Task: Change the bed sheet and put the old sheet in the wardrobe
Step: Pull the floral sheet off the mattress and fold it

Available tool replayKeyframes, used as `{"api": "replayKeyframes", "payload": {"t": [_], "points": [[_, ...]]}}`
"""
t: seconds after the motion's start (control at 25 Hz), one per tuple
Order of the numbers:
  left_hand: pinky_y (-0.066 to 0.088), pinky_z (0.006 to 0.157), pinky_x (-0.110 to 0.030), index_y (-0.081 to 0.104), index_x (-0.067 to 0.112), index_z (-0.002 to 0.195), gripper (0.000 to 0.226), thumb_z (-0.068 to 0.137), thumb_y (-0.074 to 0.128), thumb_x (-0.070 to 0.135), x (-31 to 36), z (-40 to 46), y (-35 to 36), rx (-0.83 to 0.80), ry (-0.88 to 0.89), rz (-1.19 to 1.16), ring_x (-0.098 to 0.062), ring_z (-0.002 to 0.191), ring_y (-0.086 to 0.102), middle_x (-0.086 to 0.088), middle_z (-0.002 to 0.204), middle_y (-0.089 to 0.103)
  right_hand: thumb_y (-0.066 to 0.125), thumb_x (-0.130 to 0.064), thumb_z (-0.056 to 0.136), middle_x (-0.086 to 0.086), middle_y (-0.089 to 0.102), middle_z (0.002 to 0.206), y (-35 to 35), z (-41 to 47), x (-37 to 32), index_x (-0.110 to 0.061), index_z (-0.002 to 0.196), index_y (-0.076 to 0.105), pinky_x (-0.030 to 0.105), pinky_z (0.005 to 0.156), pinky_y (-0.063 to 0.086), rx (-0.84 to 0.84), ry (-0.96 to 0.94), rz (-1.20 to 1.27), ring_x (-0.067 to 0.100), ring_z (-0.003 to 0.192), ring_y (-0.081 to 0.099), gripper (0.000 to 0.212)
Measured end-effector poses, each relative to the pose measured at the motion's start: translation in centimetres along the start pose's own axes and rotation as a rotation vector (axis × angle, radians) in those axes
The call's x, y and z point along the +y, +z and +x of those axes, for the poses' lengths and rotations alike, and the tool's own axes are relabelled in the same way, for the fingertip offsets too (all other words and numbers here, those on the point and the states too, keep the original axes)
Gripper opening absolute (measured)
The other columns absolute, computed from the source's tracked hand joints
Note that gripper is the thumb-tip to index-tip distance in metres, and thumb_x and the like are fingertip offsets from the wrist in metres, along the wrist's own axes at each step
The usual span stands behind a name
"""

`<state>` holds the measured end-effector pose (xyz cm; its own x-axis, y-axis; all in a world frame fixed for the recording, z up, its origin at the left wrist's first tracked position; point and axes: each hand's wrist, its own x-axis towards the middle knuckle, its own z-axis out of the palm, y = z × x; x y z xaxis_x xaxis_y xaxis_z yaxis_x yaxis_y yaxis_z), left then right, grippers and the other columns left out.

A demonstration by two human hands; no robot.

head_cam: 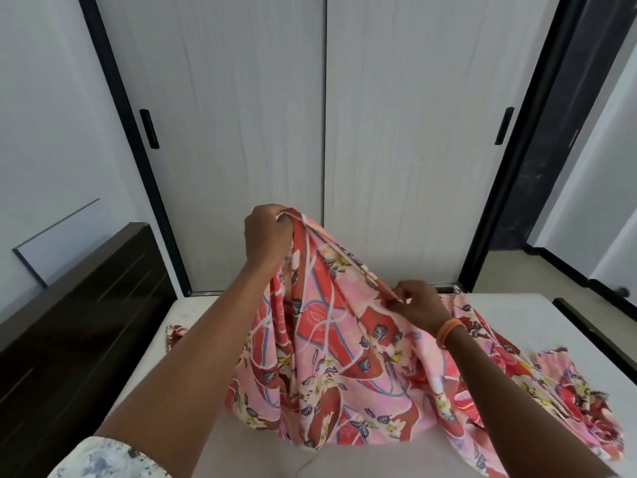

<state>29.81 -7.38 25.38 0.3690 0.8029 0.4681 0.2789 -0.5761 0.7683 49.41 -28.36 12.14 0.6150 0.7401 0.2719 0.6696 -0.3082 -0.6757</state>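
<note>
Head view | L hand (pixel 267 238) grips floral sheet (pixel 331 367) edge, raised; R hand (pixel 418 305) pinches same hem lower | sheet bunched on bare mattress (pixel 517 315) | looks mid-task: spreading or folding unclear | wardrobe (pixel 324 132) doors closed, stowing not done

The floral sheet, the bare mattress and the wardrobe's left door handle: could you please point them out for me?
floral sheet (pixel 331 357), head view, hanging middle folds.
mattress (pixel 193 326), head view, bare left part.
left door handle (pixel 149 128), head view, middle of the black bar.
</note>
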Motion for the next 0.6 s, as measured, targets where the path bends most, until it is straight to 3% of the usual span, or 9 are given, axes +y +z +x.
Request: {"api": "replayKeyframes", "payload": {"t": [0.12, 0.24, 0.36, 0.44, 0.52, 0.6], "points": [[0.042, 0.057, -0.012, 0.079, 0.013, 0.091, 0.033, 0.09, 0.047, 0.007, 0.2, 0.2, -0.2, 0.018, -0.013, -0.02, -0.014, 0.073, 0.067, -0.002, 0.08, 0.074, 0.075, -0.027, 0.062, -0.001, 0.047, 0.052, 0.2, -1.3, -1.5, -0.017, 0.053, 0.056, 0.026, 0.05, 0.03, -0.377, 0.156, 0.467, 0.008, 0.05, 0.037, 0.024], [0.044, 0.06, -0.015, 0.079, 0.011, 0.094, 0.033, 0.09, 0.046, 0.007, 0.3, 0.6, -0.3, 0.014, -0.025, -0.013, -0.017, 0.078, 0.068, -0.003, 0.085, 0.074, 0.062, -0.029, 0.078, 0.003, 0.044, 0.063, 1.8, -2.0, -2.5, -0.014, 0.061, 0.049, 0.028, 0.055, 0.029, -0.469, 0.336, 0.79, 0.014, 0.057, 0.036, 0.026], [0.048, 0.066, -0.02, 0.078, 0.01, 0.097, 0.033, 0.09, 0.046, 0.007, 0.4, 0.7, -0.3, 0.014, -0.03, -0.009, -0.018, 0.081, 0.067, -0.004, 0.089, 0.075, 0.06, -0.012, 0.087, 0.004, 0.063, 0.081, 2.9, -1.7, -2.4, -0.009, 0.083, 0.06, 0.028, 0.068, 0.047, -0.425, 0.312, 0.66, 0.018, 0.075, 0.056, 0.005], [0.049, 0.066, -0.02, 0.078, 0.011, 0.096, 0.033, 0.09, 0.046, 0.007, 0.3, 0.6, -0.5, 0.02, -0.039, -0.02, -0.017, 0.08, 0.067, -0.003, 0.088, 0.075, 0.069, -0.008, 0.085, 0.005, 0.066, 0.091, 3.1, -1.6, -2.6, -0.009, 0.094, 0.061, 0.024, 0.072, 0.049, -0.393, 0.25, 0.449, 0.017, 0.082, 0.061, 0.013], [0.047, 0.061, -0.017, 0.078, 0.011, 0.099, 0.033, 0.093, 0.046, 0.008, 0.1, 0.4, -0.8, 0.021, -0.048, -0.009, -0.016, 0.079, 0.067, -0.003, 0.089, 0.074, 0.075, -0.003, 0.08, -0.001, 0.063, 0.079, 2.5, -1.4, -2.9, -0.012, 0.084, 0.059, 0.016, 0.062, 0.044, -0.248, 0.196, 0.341, 0.009, 0.071, 0.058, 0.018], [0.045, 0.059, -0.015, 0.077, 0.01, 0.101, 0.032, 0.095, 0.046, 0.01, -0.3, 0.4, -1.1, 0.025, -0.055, 0.008, -0.017, 0.08, 0.067, -0.004, 0.091, 0.074, 0.078, 0.002, 0.075, -0.005, 0.055, 0.063, 1.6, -0.9, -2.6, -0.012, 0.071, 0.056, 0.018, 0.055, 0.039, -0.14, 0.131, 0.346, 0.007, 0.057, 0.047, 0.026]]}}
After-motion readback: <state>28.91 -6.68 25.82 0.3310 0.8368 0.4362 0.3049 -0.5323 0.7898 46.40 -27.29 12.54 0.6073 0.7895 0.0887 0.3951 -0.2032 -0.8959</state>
